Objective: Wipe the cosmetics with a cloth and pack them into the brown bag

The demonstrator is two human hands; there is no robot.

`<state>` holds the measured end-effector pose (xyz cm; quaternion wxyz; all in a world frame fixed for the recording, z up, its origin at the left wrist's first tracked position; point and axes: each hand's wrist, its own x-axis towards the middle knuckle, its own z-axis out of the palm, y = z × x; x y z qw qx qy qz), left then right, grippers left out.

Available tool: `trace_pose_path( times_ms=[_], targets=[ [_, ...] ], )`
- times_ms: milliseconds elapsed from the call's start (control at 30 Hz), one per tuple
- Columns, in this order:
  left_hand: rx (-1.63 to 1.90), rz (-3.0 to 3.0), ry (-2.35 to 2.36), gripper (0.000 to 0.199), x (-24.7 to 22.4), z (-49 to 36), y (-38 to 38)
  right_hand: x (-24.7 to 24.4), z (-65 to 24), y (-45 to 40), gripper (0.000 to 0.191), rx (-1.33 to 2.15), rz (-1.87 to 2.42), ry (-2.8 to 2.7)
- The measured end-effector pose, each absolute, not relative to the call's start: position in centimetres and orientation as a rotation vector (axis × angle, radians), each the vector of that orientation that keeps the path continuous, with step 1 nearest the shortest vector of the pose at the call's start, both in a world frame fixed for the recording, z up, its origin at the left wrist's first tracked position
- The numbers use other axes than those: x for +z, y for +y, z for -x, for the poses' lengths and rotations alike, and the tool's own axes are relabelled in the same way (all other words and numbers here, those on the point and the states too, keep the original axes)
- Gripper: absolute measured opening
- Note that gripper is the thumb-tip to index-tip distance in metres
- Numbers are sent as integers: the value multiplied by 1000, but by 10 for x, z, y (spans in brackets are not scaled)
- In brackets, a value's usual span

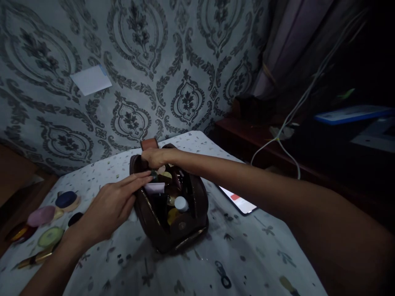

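A dark brown toiletry bag (185, 236) stands unzipped on the bed. Its mouth gapes, showing a white-capped bottle (181, 204), a pale lilac item (154, 188) and several small containers in shadow. My left hand (115, 201) grips the bag's left side, fingers reaching over the zip edge and the thumb low outside. Across the far end of the mouth, my right hand (156, 158) dips in beside the tan strap (149, 143). Its fingers are curled; their tips and whatever they hold are hidden.
Left of the bag lie a blue-lidded jar (67, 200), a pink item (41, 216), a green round container (51, 237) and a gold-and-black tube (33, 260). A lit phone (243, 204) lies under my right forearm. White cables (296, 109) hang at the right.
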<state>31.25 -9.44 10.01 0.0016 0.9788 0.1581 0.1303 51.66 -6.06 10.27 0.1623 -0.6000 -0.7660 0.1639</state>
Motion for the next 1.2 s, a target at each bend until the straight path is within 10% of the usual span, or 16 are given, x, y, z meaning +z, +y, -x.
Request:
trace_pose_path(
  times_ms=[533, 1200],
  targets=[
    [1054, -2631, 910, 43, 88, -279, -118, 134, -535, -120, 35, 311, 1617, -2138],
    [737, -2548, 1232, 28, -17, -150, -158, 84, -437, -261, 21, 153, 1142, -1567]
  ],
)
